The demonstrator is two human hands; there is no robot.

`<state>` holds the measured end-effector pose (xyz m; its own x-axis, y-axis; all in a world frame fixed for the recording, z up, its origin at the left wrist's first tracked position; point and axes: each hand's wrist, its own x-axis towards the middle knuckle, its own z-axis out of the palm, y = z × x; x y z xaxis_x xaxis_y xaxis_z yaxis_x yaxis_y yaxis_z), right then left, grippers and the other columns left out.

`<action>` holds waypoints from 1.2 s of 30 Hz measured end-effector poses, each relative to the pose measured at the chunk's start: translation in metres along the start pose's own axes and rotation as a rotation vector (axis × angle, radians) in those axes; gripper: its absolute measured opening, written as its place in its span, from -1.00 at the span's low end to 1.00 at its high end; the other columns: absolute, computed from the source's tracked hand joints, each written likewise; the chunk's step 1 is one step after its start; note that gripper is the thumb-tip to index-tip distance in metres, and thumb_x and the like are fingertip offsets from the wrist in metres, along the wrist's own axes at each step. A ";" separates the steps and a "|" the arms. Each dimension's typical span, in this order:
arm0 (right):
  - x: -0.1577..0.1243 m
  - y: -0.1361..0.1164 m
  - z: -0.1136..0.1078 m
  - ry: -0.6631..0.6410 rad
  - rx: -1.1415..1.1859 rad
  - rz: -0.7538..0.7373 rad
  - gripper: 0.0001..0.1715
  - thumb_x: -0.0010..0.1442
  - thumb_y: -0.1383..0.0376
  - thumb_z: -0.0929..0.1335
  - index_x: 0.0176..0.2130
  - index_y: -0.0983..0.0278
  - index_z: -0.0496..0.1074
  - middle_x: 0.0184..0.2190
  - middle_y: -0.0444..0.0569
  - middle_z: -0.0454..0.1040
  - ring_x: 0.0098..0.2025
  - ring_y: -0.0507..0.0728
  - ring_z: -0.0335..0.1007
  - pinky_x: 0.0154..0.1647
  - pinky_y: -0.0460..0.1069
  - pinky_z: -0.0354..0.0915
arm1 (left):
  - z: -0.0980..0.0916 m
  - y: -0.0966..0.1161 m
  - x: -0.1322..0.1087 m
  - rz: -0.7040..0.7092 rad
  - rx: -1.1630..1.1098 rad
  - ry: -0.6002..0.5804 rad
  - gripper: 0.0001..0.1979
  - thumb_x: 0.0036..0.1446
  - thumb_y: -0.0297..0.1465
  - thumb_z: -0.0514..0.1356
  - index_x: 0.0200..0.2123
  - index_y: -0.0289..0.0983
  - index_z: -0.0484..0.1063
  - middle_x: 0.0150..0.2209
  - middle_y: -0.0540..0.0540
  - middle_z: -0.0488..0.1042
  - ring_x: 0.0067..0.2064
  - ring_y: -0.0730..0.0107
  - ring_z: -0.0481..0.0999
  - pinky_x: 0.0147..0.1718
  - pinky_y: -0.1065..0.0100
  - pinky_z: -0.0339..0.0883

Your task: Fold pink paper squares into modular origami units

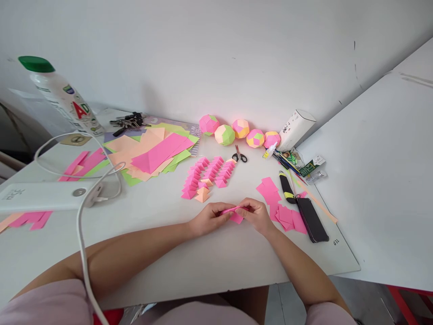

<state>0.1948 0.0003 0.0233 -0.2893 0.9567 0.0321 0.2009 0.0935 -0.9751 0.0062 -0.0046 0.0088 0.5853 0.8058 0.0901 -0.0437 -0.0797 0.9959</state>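
Note:
Between my two hands is a small piece of pink paper [237, 218], its upper edge bent along a fold. My left hand [211, 218] pinches the left end of that edge between thumb and fingers. At the right end, my right hand [256, 214] grips it the same way. Just beyond my hands stand rows of folded pink paper pieces [210, 169], with a peach folded piece [202, 194] at the near end. Flat pink paper squares [284, 217] lie scattered to the right of my right hand.
Several multicoloured paper balls [224, 135] line the wall, with scissors [239, 156] before them. A paper stack [152, 153], keys [130, 121], a bottle [64, 97] and a corded power bank [47, 196] occupy the left. A cutter [287, 187], phone [311, 220] and white tube [297, 128] are right.

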 end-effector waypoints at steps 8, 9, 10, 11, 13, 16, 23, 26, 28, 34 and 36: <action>-0.001 0.000 0.001 0.009 -0.022 -0.005 -0.79 0.00 0.16 0.43 -0.45 0.26 0.45 -0.51 -0.10 0.42 -0.45 0.05 0.32 -0.43 -0.04 0.28 | 0.000 -0.003 0.001 -0.001 0.031 0.027 -0.63 0.19 -0.23 0.02 -0.07 -0.27 0.46 -0.30 -0.11 0.52 -0.36 0.40 0.40 -0.41 0.40 0.28; 0.000 0.000 0.001 0.009 -0.028 -0.008 -0.79 0.00 0.16 0.43 -0.45 0.26 0.46 -0.51 -0.10 0.42 -0.45 0.05 0.31 -0.44 -0.05 0.27 | 0.000 -0.003 0.001 -0.003 0.033 0.026 -0.63 0.19 -0.23 0.02 -0.07 -0.27 0.46 -0.31 -0.10 0.52 -0.37 0.41 0.40 -0.42 0.40 0.28; 0.000 0.000 0.001 0.009 -0.034 -0.009 -0.80 0.00 0.17 0.43 -0.45 0.26 0.46 -0.51 -0.10 0.41 -0.46 0.04 0.30 -0.44 -0.05 0.26 | 0.000 -0.003 0.001 -0.004 0.035 0.024 -0.64 0.19 -0.23 0.02 -0.07 -0.27 0.46 -0.32 -0.10 0.51 -0.38 0.42 0.39 -0.43 0.41 0.27; 0.000 0.000 0.001 0.009 -0.039 -0.009 -0.80 0.00 0.17 0.43 -0.45 0.26 0.46 -0.51 -0.09 0.41 -0.46 0.04 0.29 -0.45 -0.05 0.25 | 0.000 -0.003 0.000 -0.005 0.037 0.022 -0.64 0.19 -0.24 0.02 -0.07 -0.27 0.46 -0.33 -0.10 0.51 -0.39 0.42 0.39 -0.44 0.40 0.27; 0.000 0.001 0.000 0.009 -0.046 -0.011 -0.81 0.01 0.18 0.43 -0.46 0.26 0.46 -0.52 -0.10 0.40 -0.47 0.04 0.28 -0.46 -0.05 0.24 | 0.000 -0.004 0.000 -0.003 0.035 0.019 -0.64 0.19 -0.24 0.02 -0.08 -0.27 0.47 -0.32 -0.10 0.51 -0.37 0.40 0.40 -0.42 0.39 0.29; 0.000 0.001 0.000 0.010 -0.044 -0.022 -0.83 0.01 0.20 0.43 -0.46 0.26 0.47 -0.53 -0.11 0.40 -0.48 0.03 0.27 -0.46 -0.06 0.23 | 0.000 -0.004 0.001 -0.003 0.028 0.016 -0.64 0.19 -0.25 0.02 -0.08 -0.28 0.47 -0.28 -0.12 0.52 -0.31 0.35 0.42 -0.37 0.37 0.30; -0.001 0.000 0.001 0.004 -0.028 -0.008 -0.85 0.01 0.22 0.43 -0.47 0.26 0.46 -0.53 -0.11 0.40 -0.48 0.03 0.28 -0.47 -0.06 0.23 | -0.001 -0.002 0.000 -0.019 0.029 0.020 -0.64 0.18 -0.22 0.03 -0.12 -0.28 0.49 -0.37 -0.08 0.50 -0.41 0.43 0.37 -0.46 0.41 0.23; 0.000 0.000 0.001 0.012 -0.016 -0.004 -0.85 0.00 0.22 0.44 -0.44 0.26 0.47 -0.52 -0.11 0.42 -0.47 0.03 0.31 -0.45 -0.06 0.26 | -0.001 -0.001 0.000 -0.029 0.022 0.012 -0.63 0.19 -0.22 0.02 -0.12 -0.29 0.49 -0.40 -0.07 0.48 -0.45 0.47 0.32 -0.49 0.43 0.19; 0.000 0.001 0.001 0.014 -0.014 -0.008 -0.85 0.00 0.22 0.44 -0.43 0.26 0.48 -0.51 -0.10 0.43 -0.46 0.04 0.32 -0.44 -0.06 0.27 | -0.001 -0.001 0.000 -0.032 0.024 0.011 -0.63 0.18 -0.22 0.02 -0.13 -0.30 0.50 -0.43 -0.06 0.47 -0.47 0.48 0.30 -0.50 0.44 0.18; 0.000 0.000 0.001 0.011 -0.039 -0.020 -0.82 0.00 0.20 0.43 -0.46 0.28 0.47 -0.53 -0.09 0.42 -0.48 0.03 0.30 -0.47 -0.07 0.26 | 0.000 -0.002 0.000 -0.025 0.031 0.005 -0.62 0.19 -0.22 0.02 -0.10 -0.30 0.48 -0.38 -0.08 0.48 -0.42 0.45 0.34 -0.47 0.43 0.21; 0.000 0.000 0.001 0.007 -0.037 -0.020 -0.82 0.00 0.20 0.43 -0.47 0.28 0.47 -0.54 -0.10 0.42 -0.48 0.02 0.29 -0.47 -0.08 0.25 | -0.001 -0.003 0.000 -0.028 0.035 0.001 -0.62 0.19 -0.23 0.01 -0.10 -0.31 0.48 -0.38 -0.09 0.47 -0.42 0.45 0.34 -0.47 0.43 0.21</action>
<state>0.1936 -0.0002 0.0233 -0.2869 0.9565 0.0530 0.2302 0.1225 -0.9654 0.0061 -0.0038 0.0061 0.5849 0.8087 0.0621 0.0010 -0.0772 0.9970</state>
